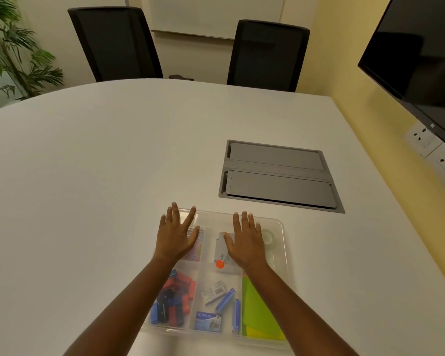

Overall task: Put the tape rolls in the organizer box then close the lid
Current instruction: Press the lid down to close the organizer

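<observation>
A clear plastic organizer box [284, 255] lies on the white table near its front edge, with a transparent lid lying flat over it. A clear tape roll [267, 236] shows through in the far right compartment. My left hand [176, 233] rests flat on the lid's far left part, fingers spread. My right hand [246, 238] lies flat on the lid's far middle, just left of the tape roll. Neither hand holds anything. Other compartments hold paper clips, red and blue binder clips, staple boxes and green sticky notes.
A grey cable hatch [280, 176] is set flush into the table beyond the box to the right. Two black chairs [266, 55] stand at the far edge. A dark screen [421, 47] and wall sockets are on the right wall, a plant at far left.
</observation>
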Demonstrator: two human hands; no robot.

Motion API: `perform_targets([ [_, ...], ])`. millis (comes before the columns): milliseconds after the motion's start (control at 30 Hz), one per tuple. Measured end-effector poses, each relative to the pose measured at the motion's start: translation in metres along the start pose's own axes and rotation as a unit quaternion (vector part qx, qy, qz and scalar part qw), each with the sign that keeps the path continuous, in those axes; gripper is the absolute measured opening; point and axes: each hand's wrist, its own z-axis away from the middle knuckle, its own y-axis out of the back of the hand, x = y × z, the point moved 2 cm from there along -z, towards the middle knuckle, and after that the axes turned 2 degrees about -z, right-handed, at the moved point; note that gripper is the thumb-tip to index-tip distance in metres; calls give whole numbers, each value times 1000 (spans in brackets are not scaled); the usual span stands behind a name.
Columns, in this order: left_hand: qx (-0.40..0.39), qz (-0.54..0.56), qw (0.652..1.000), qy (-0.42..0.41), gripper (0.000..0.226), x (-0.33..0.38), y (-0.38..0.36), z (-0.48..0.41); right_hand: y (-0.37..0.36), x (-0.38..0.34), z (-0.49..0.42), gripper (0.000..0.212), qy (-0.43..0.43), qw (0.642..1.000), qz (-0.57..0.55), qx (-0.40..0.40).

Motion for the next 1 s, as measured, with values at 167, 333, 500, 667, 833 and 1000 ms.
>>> perform_targets([
  [167, 16, -1, 1000, 0, 79, 1, -2, 0, 7, -1, -1, 72, -3, 999, -24, -37],
  [333, 12, -14, 1000, 0, 80, 1, -2, 5, 10, 13, 5, 64, 13, 999, 10, -46],
  [500, 18, -19, 1000, -11, 74, -2, -6, 29, 13, 35, 43, 92, -10, 1000, -8, -1],
  [667, 68, 13, 997, -25, 61, 0, -16, 76, -1, 49, 89, 74, -10, 1000, -10, 24],
  [833, 74, 24, 994, -74, 59, 4, -27, 121, -15, 40, 122, 63, 13, 999, -3, 29],
  [1000, 80, 19, 985, -153, 75, 5, -44, 153, -21, 36, 141, 71, 67, 998, 9, -3],
])
